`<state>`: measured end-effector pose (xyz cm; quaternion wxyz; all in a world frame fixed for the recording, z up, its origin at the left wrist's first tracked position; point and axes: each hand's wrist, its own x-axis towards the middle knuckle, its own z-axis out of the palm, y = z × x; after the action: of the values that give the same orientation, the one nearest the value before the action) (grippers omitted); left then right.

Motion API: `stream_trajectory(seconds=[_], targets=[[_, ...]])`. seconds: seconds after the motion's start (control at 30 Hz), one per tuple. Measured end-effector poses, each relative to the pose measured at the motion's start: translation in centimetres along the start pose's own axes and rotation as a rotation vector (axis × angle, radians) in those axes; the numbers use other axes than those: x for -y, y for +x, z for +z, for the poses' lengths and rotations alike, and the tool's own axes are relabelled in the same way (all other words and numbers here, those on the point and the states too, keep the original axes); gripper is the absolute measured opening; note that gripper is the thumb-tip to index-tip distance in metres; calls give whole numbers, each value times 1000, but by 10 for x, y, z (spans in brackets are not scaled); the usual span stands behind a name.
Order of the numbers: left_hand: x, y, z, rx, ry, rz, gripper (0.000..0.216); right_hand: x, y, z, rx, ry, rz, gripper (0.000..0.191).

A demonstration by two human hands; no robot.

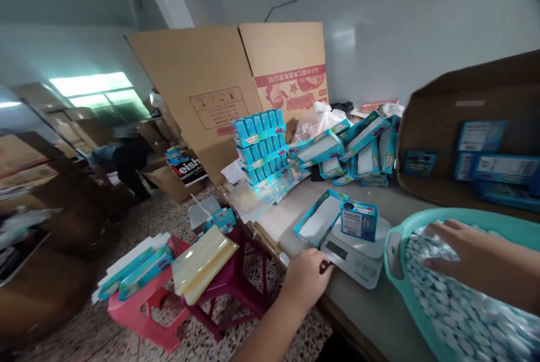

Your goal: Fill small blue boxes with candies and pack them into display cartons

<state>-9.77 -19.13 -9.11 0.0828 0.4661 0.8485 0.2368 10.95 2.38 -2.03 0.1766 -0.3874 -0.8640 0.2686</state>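
My left hand (307,276) is curled closed at the table's front edge, its fingertips beside the near left corner of a white digital scale (363,272). Nothing shows in its grip. On the scale's plate stands a small blue printed carton (359,220). Touching the scale on its left is a blue display tray (317,221) with a white inside. My right hand (462,252) reaches into a turquoise basin (400,286) full of small white and pale-blue wrapped pieces (447,300). Thumb and fingers are apart around shiny clear wrapping among the pieces.
Filled blue trays (261,151) stand stacked behind. Blue trays (363,145) lie heaped near a large cardboard box (291,69). An open carton (426,109) holds blue cartons at right. Stools (230,289) bear flat packaging at left. A person (130,162) bends in the background.
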Motion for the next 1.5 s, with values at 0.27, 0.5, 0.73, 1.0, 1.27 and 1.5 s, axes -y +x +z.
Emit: stream_trajectory(seconds=[0.27,0.5,0.73,1.0,1.27,1.5], targets=[[0,3,-1,10,-21,-24,16,10,-6,-19,249,-242,-54,15],[1,11,2,37,-46,-138,17,33,-7,-37,466,-442,-4,20],[6,20,-8,34,12,-264,17,34,-6,-37,486,-449,-8,19],[6,24,-19,91,81,-193,28,24,-3,-32,477,-448,-21,22],[10,31,-23,182,241,-114,27,31,-6,-39,503,-443,-5,24],[19,33,-18,179,296,-51,24,37,-7,-42,509,-440,-29,27]])
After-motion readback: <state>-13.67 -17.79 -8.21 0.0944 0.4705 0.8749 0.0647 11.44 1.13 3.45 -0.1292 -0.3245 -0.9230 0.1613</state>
